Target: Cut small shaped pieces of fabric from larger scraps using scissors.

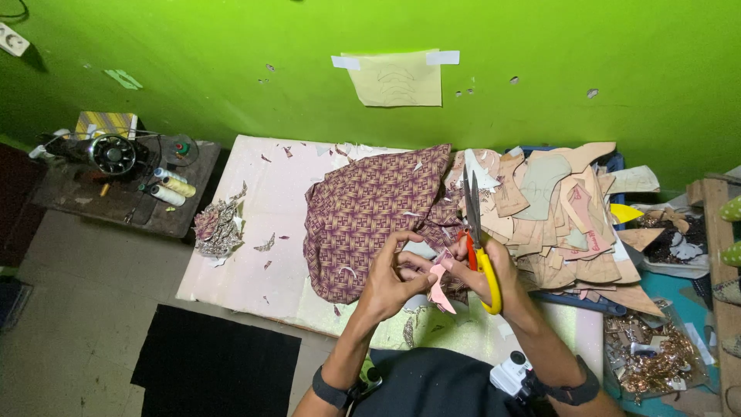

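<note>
My right hand [494,270] grips scissors [477,232] with yellow and red handles, blades pointing away toward the wall. My left hand [390,278] pinches a small pink cut-out piece [441,287] between both hands, close to the scissor handles. Just beyond my hands lies a folded purple and tan patterned cloth [370,208] on a pale low table [247,255].
A heap of tan cardboard pattern pieces [556,208] covers the table's right side. Cloth scraps [218,228] sit at the left edge. A sewing machine [112,153] and thread spools [174,189] stand on a dark bench at left. A black mat [216,363] lies on the floor.
</note>
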